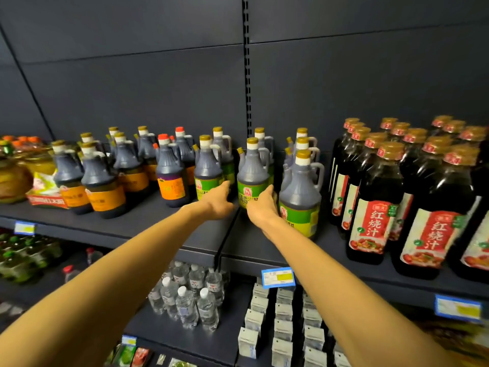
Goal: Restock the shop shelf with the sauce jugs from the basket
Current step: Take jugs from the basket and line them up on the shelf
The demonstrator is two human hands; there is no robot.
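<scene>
Several dark sauce jugs with handles and gold caps stand on the dark shelf. A green-label jug stands at the shelf middle, between another green-label jug on its left and a nearer one on its right. My left hand reaches in at its left side, fingers straight, pointing into the gap between the two jugs. My right hand rests against its lower right side, fingers stretched along it and covering part of the label. The basket is out of view.
Orange-label jugs fill the shelf's left part, and tall red-label sauce bottles crowd the right. Jars and packets sit at the far left. Below are small water bottles, white cartons and blue price tags.
</scene>
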